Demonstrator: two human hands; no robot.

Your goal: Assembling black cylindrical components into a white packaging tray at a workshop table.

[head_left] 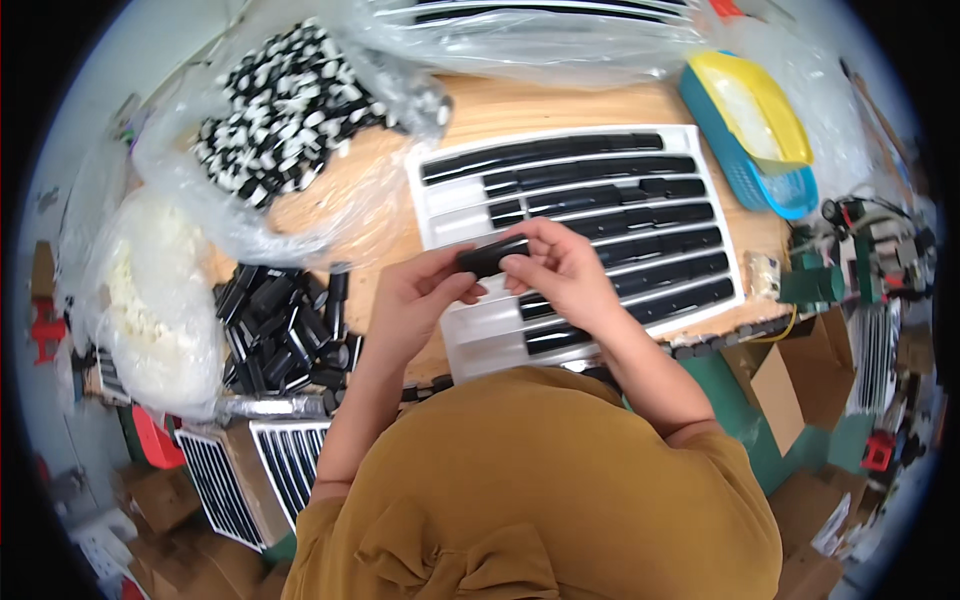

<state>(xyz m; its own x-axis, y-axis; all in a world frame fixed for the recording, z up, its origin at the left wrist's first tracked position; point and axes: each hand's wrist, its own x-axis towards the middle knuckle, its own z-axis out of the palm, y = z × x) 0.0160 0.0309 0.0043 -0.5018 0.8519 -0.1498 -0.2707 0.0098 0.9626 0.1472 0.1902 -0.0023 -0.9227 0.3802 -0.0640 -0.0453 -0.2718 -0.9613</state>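
Note:
Both hands hold one short black tube point(492, 256) level above the near part of a white grooved tray point(432, 178). My left hand point(418, 296) pinches the tube's left end. My right hand point(562, 262) grips its right end with thumb and fingers. The tray's grooves hold long rows of black tubes point(600, 190), while the left ends of some grooves are bare. A loose heap of black tubes point(285, 325) lies on the wooden table just left of my left hand.
A clear bag of black-and-white pieces point(290, 110) sits at the far left, a bag of white pieces point(150, 290) at the left edge. A blue basket with a yellow scoop point(755, 125) stands far right. Stacked grooved trays point(250, 470) and cardboard boxes point(780, 395) lie below the table.

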